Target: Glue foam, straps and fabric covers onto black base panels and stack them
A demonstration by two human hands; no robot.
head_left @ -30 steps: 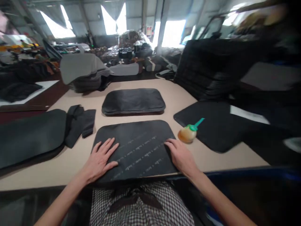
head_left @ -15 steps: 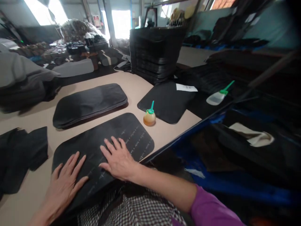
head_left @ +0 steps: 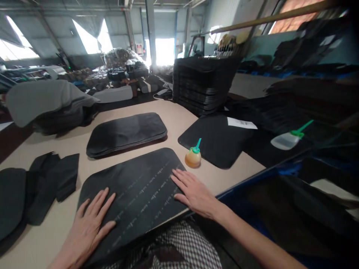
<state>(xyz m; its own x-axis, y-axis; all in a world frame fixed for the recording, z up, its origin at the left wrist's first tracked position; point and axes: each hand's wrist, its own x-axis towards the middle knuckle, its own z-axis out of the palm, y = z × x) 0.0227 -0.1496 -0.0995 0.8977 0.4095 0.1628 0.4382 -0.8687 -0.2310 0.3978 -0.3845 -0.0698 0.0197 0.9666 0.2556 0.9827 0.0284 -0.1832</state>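
Observation:
A black rounded panel with rows of pale printed lettering (head_left: 140, 190) lies flat at the table's near edge. My left hand (head_left: 91, 224) rests on its left part, fingers spread, holding nothing. On the panel's right edge lies my right hand (head_left: 195, 192), fingers stretched out and nothing held. Just beyond that hand stands a round bottle of amber liquid with a green nozzle (head_left: 193, 157). Behind the printed panel is a low stack of black rounded panels (head_left: 127, 134).
The beige tabletop (head_left: 179, 112) also bears dark cut pieces (head_left: 42, 186) at left, grey pieces (head_left: 47, 101) behind them, and a tall black stack (head_left: 203, 84). Right of the amber bottle lie a black panel (head_left: 215, 142) with a white label (head_left: 241, 123) and a second bottle (head_left: 286, 141).
My right hand has slid right across the panel to its right edge, uncovering more lettering. My left hand stays on the left part. The camera view has shifted up and left.

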